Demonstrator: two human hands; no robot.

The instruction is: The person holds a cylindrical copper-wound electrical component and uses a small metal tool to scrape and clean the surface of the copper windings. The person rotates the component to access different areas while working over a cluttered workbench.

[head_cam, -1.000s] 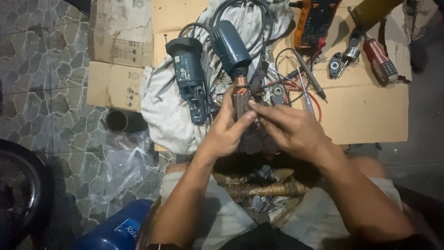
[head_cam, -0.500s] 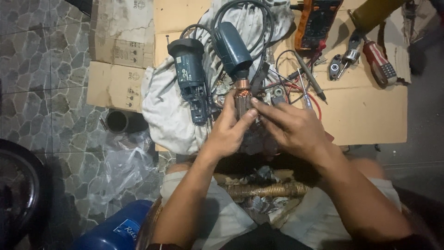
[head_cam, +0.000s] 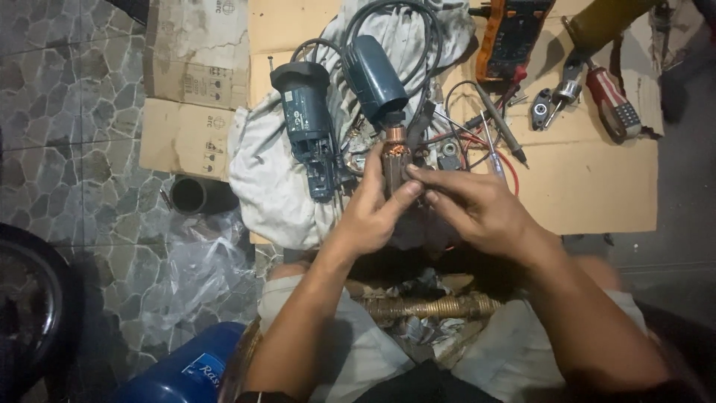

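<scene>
Both hands met over the middle of the work area, above a dirty white cloth [head_cam: 268, 179] spread on flattened cardboard [head_cam: 597, 186]. The left hand [head_cam: 373, 216] was closed around a motor armature [head_cam: 395, 160], its thumb pressed up along the side of the dark shaft, so that the copper-coloured windings stood out above the fingers. The right hand [head_cam: 477, 209] came in from the other side with its fingertips pinched on the same armature, just below the copper part, touching the left thumb. The armature was upright or nearly so, held just in front of the two halves of a blue-green power tool: one housing [head_cam: 306, 119] lay on the cloth to the left, and the other body [head_cam: 377, 78] lay beside it with a black cable [head_cam: 406, 15] looped behind. To the right, on the cardboard, lay an orange meter [head_cam: 511, 37] with red and black probes [head_cam: 500, 123], and further right a red-handled screwdriver [head_cam: 611, 101]. A short black pipe [head_cam: 190, 195] and a crumpled clear plastic bag [head_cam: 198, 269] lay on the stone-patterned floor [head_cam: 67, 149] to the left. A blue container [head_cam: 179, 373] showed at the bottom edge, and a ribbed brass-coloured part [head_cam: 432, 306] rested between the person's knees.
</scene>
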